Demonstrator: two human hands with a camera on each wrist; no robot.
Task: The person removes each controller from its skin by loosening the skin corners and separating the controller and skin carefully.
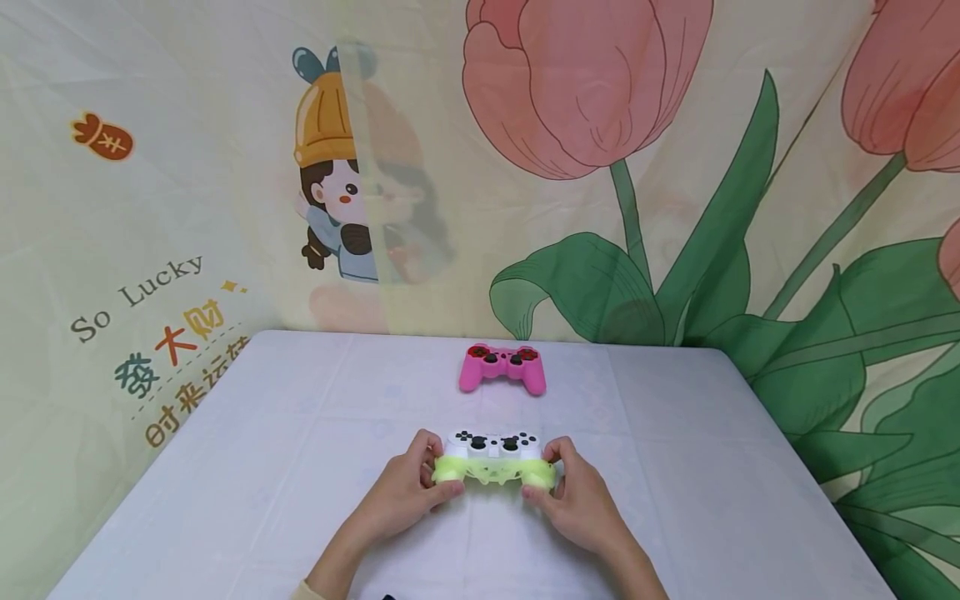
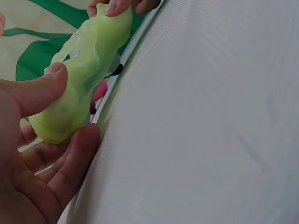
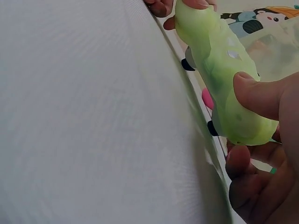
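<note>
A white game controller (image 1: 493, 444) with black thumbsticks is partly covered by a translucent yellow-green silicone sleeve (image 1: 491, 469). The sleeve wraps the near side and both handles, and the white button face shows above it. My left hand (image 1: 408, 487) grips the left handle, thumb in front and fingers around the far side and below. On the right handle, my right hand (image 1: 579, 496) holds on in a similar way. In both wrist views a thumb presses the soft sleeve (image 2: 77, 84). Beyond the hands lies a pink controller (image 1: 503, 367) with red and black button areas.
A white cloth covers the table (image 1: 360, 392). Behind it hangs a curtain (image 1: 420, 308) printed with tulips, a cartoon child and lettering. A small dark object (image 1: 388, 597) shows at the bottom edge of the head view.
</note>
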